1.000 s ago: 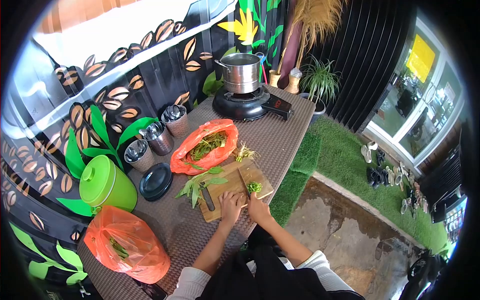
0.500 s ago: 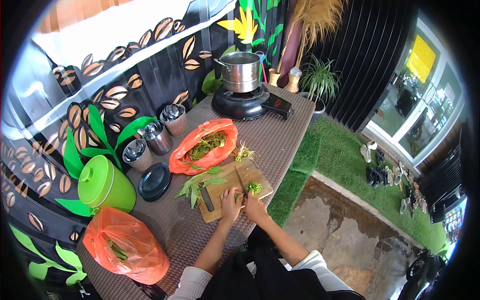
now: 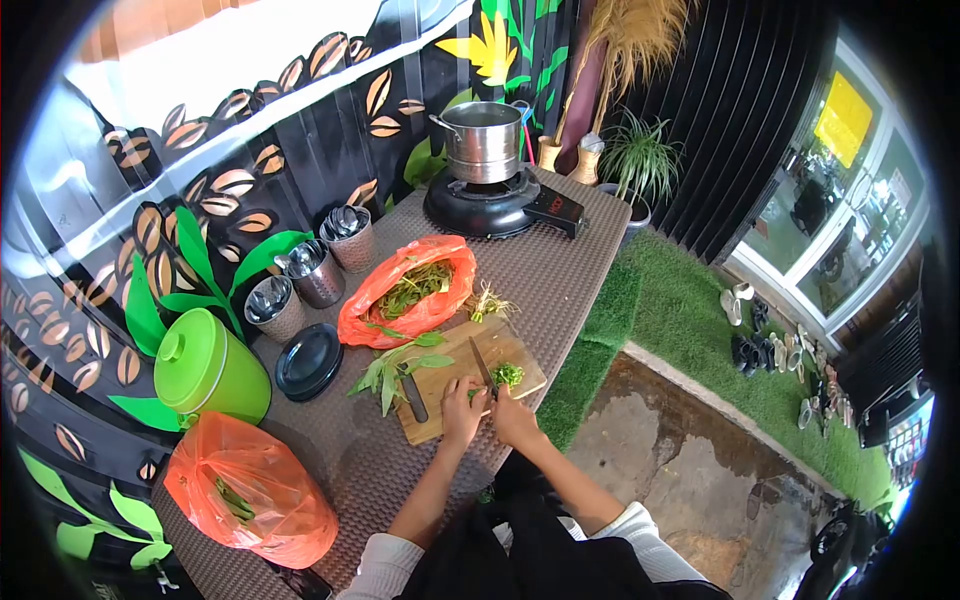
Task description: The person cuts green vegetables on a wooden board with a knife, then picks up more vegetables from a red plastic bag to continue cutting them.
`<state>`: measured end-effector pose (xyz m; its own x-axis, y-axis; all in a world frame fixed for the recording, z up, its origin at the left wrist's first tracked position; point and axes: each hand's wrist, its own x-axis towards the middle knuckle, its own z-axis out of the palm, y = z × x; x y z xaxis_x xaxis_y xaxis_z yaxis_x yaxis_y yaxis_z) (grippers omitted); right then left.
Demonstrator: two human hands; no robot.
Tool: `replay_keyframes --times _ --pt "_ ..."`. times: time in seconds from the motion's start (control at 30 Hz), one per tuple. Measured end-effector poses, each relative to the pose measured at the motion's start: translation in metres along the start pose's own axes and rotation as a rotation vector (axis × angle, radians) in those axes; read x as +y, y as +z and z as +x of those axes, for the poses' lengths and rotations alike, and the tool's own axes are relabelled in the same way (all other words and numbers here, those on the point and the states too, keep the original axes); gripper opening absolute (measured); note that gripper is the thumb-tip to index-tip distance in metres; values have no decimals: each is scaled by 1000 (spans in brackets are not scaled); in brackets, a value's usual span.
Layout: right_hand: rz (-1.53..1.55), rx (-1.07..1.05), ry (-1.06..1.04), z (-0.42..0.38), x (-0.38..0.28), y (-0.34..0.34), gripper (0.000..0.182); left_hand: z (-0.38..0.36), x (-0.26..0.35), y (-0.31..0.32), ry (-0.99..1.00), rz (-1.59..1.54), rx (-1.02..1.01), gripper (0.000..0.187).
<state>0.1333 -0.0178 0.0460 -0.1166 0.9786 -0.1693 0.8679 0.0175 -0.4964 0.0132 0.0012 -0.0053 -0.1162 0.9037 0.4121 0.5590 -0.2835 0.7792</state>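
Observation:
A wooden cutting board (image 3: 440, 378) lies near the table's front edge. My right hand (image 3: 514, 418) is closed round the handle of a knife (image 3: 483, 362), whose blade points away from me over the board. My left hand (image 3: 463, 408) rests on the board just left of the knife, fingers bent and pressed on green stalks (image 3: 474, 393) that are mostly hidden. Chopped greens (image 3: 508, 375) lie in a small heap right of the blade. A dark-handled peeler or second knife (image 3: 414, 397) and leafy stems (image 3: 388, 376) lie on the board's left side.
Behind the board are an open orange bag of leaves (image 3: 410, 300) and a root bunch (image 3: 488, 302). A pot (image 3: 483, 145) sits on a black stove (image 3: 478, 208). Cutlery cups (image 3: 315, 275), black plates (image 3: 309, 362), a green container (image 3: 215, 370) and another orange bag (image 3: 250, 490) stand left.

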Motion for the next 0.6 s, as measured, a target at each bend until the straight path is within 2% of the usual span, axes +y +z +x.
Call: replay_keyframes --times 0.17,0.27,0.33,0.43,0.5,0.6 --pt "-28 7 63 -5 -5 20 28 1 4 -4 -57 -139 -22 18" --pt "-10 -14 41 6 0 15 31 -3 6 -6 12 -12 -41 16" --pt "-14 -33 1 9 5 9 35 -6 2 -4 131 94 -37 13" --pt "-30 -26 -37 3 5 5 31 -9 0 -3 100 83 -39 13" --pt "-33 34 10 -11 1 12 29 -8 3 -4 75 103 -14 13" --pt "-49 15 47 -10 -1 23 29 -2 13 -10 8 120 -4 14"
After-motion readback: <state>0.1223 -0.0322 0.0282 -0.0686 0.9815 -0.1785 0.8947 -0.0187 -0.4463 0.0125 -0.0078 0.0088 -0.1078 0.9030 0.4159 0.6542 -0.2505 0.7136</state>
